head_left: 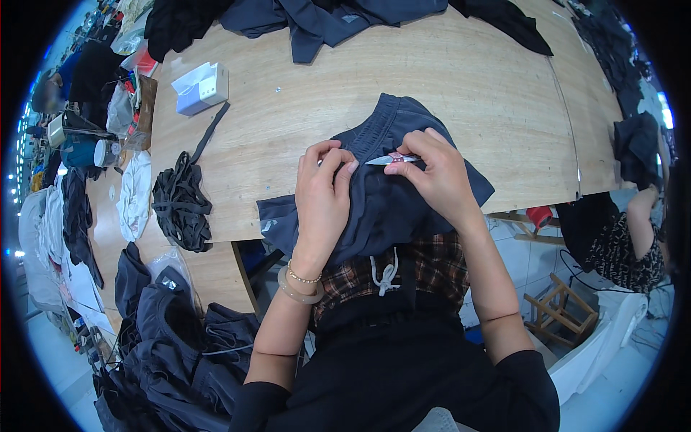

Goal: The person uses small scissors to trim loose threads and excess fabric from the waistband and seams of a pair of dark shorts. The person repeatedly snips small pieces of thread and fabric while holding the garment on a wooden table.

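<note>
Right hand holds snips; left hand pinches shorts.

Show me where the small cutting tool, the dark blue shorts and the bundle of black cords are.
small cutting tool (389,159), head view, on its silver blade.
dark blue shorts (389,209), head view, on the fabric between the hands.
bundle of black cords (180,201), head view, on the middle of the pile.
</note>
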